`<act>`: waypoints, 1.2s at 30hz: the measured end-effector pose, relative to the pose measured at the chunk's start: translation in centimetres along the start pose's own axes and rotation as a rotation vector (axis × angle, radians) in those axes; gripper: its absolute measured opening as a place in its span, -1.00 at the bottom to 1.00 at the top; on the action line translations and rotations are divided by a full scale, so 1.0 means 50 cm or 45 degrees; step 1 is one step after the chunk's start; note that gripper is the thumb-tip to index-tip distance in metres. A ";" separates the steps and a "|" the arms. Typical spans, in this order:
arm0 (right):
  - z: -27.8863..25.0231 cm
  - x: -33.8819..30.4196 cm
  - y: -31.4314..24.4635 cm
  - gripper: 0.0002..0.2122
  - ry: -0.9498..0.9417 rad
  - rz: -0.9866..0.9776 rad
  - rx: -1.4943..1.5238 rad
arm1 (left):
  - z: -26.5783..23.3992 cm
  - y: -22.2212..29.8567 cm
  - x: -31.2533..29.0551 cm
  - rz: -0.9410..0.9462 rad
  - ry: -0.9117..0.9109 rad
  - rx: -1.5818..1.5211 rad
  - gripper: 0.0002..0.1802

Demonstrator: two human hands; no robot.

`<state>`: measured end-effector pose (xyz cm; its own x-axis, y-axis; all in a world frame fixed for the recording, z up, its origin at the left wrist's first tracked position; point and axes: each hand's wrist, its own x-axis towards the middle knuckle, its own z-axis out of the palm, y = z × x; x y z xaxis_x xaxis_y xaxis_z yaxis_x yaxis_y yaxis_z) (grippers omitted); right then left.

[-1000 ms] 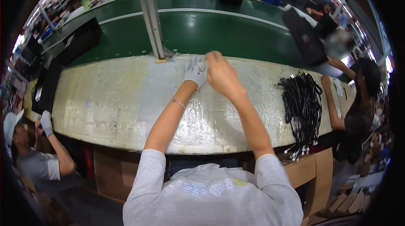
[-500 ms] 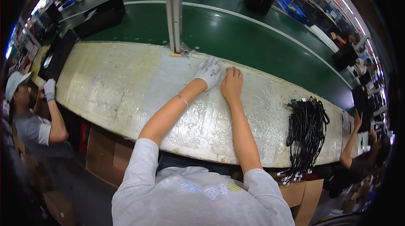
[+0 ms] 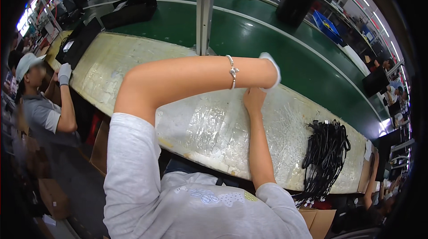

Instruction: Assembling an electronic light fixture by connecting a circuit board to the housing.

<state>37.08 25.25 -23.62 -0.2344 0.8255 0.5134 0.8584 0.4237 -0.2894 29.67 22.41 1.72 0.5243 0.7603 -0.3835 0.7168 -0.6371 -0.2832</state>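
Observation:
My left hand (image 3: 272, 70), in a white glove, is lifted high, with the bare forearm bent across the view above the table. Mostly the glove's cuff shows; its fingers are turned away and hidden. A silver bracelet (image 3: 232, 72) circles my left wrist. Below it, my bare right hand (image 3: 254, 100) is at the far edge of the plastic-covered worktable (image 3: 200, 121). The left forearm partly covers that hand, so its fingers do not show clearly. Many thin white strips (image 3: 285, 121), perhaps cable ties, lie to its right. Farther right, a bundle of black cables (image 3: 325, 154) hangs over the near edge.
A metal post (image 3: 205, 14) rises beyond the table beside a green conveyor (image 3: 285, 51). Black panels (image 3: 129, 10) lie at the far left. A co-worker (image 3: 42, 96) stands left, another person's arm (image 3: 371, 179) is at right. Cardboard boxes (image 3: 318, 221) sit below the table.
My left hand has risen from the tabletop and swung right, the elbow bending. My right hand has stayed near the table's far edge. The whole view has shifted slightly.

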 end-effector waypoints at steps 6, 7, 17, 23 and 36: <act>0.001 -0.008 -0.036 -0.69 0.282 0.083 0.245 | -0.142 0.115 -0.178 0.174 0.233 -0.032 -0.75; 0.011 -0.009 -0.034 -0.70 0.248 0.046 0.084 | -0.142 0.127 -0.195 0.177 0.269 -0.019 -0.73; 0.006 0.009 -0.020 -0.70 0.179 0.109 0.101 | -0.175 0.192 -0.313 0.401 0.417 -0.092 -0.73; 0.008 0.006 -0.020 -0.70 0.127 0.122 0.190 | -0.190 0.226 -0.307 0.416 0.359 -0.137 -0.69; -0.003 0.004 -0.012 -0.71 0.142 0.131 0.176 | -0.210 0.248 -0.302 0.472 0.286 -0.224 -0.59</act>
<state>36.58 25.10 -23.20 -0.0900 0.8238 0.5597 0.8027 0.3926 -0.4489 35.46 4.33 13.22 0.8325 0.5063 -0.2250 0.5191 -0.8547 -0.0025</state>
